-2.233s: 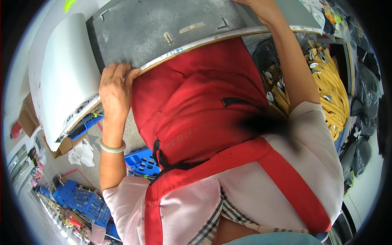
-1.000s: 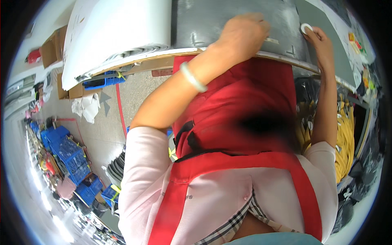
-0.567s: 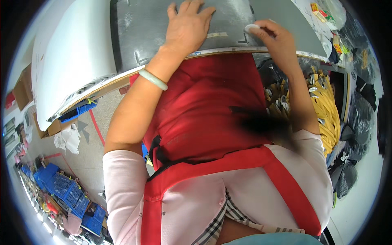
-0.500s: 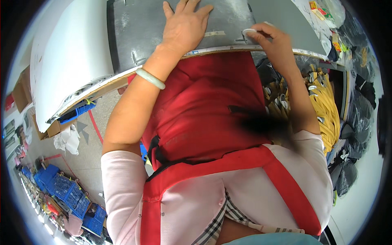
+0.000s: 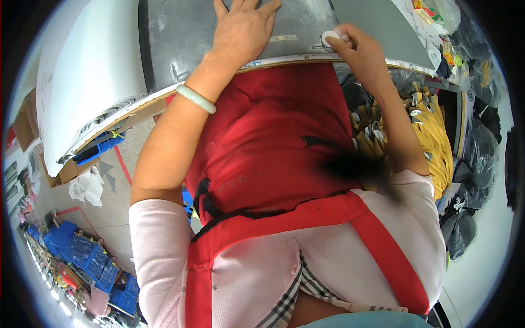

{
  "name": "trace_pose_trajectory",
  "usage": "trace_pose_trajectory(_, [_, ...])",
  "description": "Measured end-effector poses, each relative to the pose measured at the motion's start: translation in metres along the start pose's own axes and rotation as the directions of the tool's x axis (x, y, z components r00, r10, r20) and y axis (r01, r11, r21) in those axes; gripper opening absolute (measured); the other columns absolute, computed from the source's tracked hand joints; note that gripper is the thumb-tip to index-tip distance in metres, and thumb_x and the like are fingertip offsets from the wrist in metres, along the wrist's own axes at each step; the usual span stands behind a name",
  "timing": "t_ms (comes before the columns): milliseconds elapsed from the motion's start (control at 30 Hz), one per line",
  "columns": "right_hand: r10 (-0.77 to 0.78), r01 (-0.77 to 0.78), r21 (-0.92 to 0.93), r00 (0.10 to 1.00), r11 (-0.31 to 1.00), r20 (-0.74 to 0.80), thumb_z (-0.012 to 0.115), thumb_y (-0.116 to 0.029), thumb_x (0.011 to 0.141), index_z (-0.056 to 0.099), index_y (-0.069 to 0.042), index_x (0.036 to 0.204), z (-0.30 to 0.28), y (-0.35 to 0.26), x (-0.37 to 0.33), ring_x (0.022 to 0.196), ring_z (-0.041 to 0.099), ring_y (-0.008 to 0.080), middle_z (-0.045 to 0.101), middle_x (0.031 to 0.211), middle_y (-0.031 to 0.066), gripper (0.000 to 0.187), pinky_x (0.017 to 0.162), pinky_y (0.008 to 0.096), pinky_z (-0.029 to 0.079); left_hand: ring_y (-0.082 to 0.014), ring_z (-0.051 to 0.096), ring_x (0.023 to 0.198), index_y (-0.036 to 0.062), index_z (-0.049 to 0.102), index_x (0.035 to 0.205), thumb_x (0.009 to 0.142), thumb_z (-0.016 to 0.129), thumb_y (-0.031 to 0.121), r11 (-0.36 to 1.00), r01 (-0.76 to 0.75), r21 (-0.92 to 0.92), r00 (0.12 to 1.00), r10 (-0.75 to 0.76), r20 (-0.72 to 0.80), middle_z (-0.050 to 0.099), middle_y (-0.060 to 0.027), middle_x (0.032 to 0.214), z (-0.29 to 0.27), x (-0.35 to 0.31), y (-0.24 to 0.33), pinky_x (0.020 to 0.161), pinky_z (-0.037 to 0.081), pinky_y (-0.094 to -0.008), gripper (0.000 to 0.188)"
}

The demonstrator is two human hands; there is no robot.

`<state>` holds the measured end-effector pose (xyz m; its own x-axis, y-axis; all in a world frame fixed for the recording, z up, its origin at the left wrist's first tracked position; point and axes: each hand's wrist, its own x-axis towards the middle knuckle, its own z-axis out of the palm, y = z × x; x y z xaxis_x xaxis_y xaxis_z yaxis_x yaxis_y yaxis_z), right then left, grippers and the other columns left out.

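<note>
My left hand (image 5: 243, 31) lies flat with spread fingers on a dark, scuffed grey sheet (image 5: 303, 21) covering the table's near part. Its fingertips run past the top edge of the picture. Near the sheet's right front corner, my right hand (image 5: 362, 54) pinches a small round white disc (image 5: 327, 36) between thumb and fingers. The disc's broad face now shows, with the thumb over part of it. Under it the sheet bears dark corner marks, and a pale tape strip (image 5: 284, 39) lies between my hands. A plainer grey piece (image 5: 377, 24) lies on the right.
A large white sheet (image 5: 90, 54) curls over the table's left side. Below the table at right hang bundled yellow fabric strips (image 5: 435, 145) with white tags. Dark plastic-wrapped bundles (image 5: 473, 180) stand farther right. Blue crates (image 5: 90, 257) and crumpled white paper (image 5: 86, 186) are on the floor at left.
My right hand has shifted slightly left and up, and the disc has turned from edge-on to face-on. My left hand stays spread on the sheet, a little farther up and left in view.
</note>
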<state>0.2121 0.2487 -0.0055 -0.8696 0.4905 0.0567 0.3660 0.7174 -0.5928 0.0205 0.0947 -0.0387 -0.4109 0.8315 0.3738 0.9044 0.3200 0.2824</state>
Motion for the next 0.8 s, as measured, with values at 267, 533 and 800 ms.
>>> trace_pose_trajectory(267, [0.032,-0.020,-0.103,0.992,0.994,0.120,0.071,-0.022,0.095,0.064,-0.006,0.113,-0.013,0.000,0.013,0.068,0.053,0.0062,0.061,0.077,-0.0013,0.025,0.064,0.0238,0.046,-0.0357,0.048,0.133,0.0113,0.069,0.123,0.097,0.057,0.021,1.000,-0.003,-0.002,1.000,0.003,-0.011,0.057,-0.0151,0.136,0.003,0.003,-0.006,0.111,0.031,-0.0672,0.030])
trace_pose_trajectory(533, [-0.057,0.064,0.096,0.996,0.993,-0.075,0.068,-0.021,0.096,0.067,-0.007,0.112,-0.010,0.017,0.103,0.067,0.056,0.0064,0.064,0.077,0.0005,0.021,0.060,0.0212,0.047,-0.0323,0.050,0.134,0.0203,0.066,0.130,0.098,0.059,0.023,0.998,-0.036,0.058,0.995,0.041,-0.089,0.059,-0.0093,0.138,0.018,-0.003,-0.008,0.107,0.033,-0.0692,0.032])
trace_pose_trajectory(800, [-0.269,0.261,-0.074,0.955,0.962,-0.128,0.063,-0.022,0.093,0.066,0.003,0.090,0.012,0.024,0.191,0.085,0.063,0.0415,0.066,0.091,0.0233,0.026,0.078,0.0447,0.049,-0.0320,0.047,0.136,0.0199,0.065,0.131,0.098,0.061,0.020,0.999,-0.004,0.046,0.999,0.006,-0.040,0.057,-0.0082,0.139,0.012,-0.002,-0.005,0.110,0.030,-0.0680,0.034])
